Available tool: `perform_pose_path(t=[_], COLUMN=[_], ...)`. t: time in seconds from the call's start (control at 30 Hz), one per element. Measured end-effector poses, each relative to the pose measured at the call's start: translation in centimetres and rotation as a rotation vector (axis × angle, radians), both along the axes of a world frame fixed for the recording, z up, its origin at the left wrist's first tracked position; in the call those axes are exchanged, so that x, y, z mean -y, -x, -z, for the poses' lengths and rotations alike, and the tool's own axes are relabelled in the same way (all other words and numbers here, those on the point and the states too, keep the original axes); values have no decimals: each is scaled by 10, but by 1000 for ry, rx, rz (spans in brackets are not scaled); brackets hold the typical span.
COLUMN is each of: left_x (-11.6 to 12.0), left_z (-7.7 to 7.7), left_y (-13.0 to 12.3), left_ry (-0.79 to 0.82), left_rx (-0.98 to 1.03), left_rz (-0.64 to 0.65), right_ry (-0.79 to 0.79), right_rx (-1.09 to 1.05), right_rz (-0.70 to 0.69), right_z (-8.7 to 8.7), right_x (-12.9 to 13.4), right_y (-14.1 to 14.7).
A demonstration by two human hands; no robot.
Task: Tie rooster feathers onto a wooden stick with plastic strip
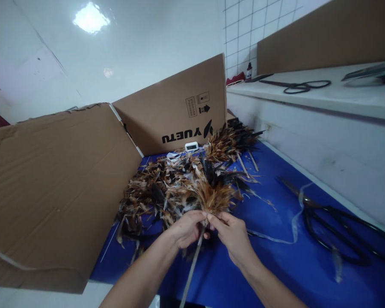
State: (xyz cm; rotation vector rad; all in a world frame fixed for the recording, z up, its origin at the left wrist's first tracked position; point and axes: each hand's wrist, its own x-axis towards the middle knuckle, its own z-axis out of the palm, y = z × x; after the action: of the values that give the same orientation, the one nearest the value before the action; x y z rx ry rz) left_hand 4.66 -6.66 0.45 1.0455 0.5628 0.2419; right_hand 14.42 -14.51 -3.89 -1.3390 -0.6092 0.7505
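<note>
Both hands meet at the base of a feather duster (213, 194), brown and black plumes fanned out on a thin pale stick (192, 269) that points down toward me. My left hand (186, 230) has its fingers closed around the stick just under the plumes. From the other side, my right hand (233, 235) pinches at the same spot; a clear strip (293, 231) runs out to its right across the blue surface. Whether the strip's end lies between those fingers is hidden. Behind the hands spreads a heap of loose feathers (160, 184), brown, black and white.
Large black-handled scissors (333, 226) lie at right on the blue tabletop (276, 273). Cardboard panels (60, 184) stand at left and behind. More feather dusters (224, 141) with sticks and a small white digital display (191, 146) sit at the back. A white ledge (346, 94) holds another scissors (303, 87).
</note>
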Motion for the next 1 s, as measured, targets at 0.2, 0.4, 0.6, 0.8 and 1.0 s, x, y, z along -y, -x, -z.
perform_pose_path(t=[0.2,0.4,0.6,0.8,1.0], left_x=[1,-1,-2,-5,-10], left_z=[5,24,32,40,46], left_y=[2,2,-3,-5,-3], left_ry=[-197,-488,-515,-465,-495], left_rx=[-120,-243,-303,-293,-314], left_rz=[-19,-8,-69,-103,-85], right_ry=[-27,36,104,155,167], right_rx=[-41,-16,31,107,167], right_rz=[-134,-133,-54,-11,-9], right_z=[4,13,21,26,28], right_x=[-3,-9,-12,-13,-12], right_y=[1,-1,-6,-6,-5])
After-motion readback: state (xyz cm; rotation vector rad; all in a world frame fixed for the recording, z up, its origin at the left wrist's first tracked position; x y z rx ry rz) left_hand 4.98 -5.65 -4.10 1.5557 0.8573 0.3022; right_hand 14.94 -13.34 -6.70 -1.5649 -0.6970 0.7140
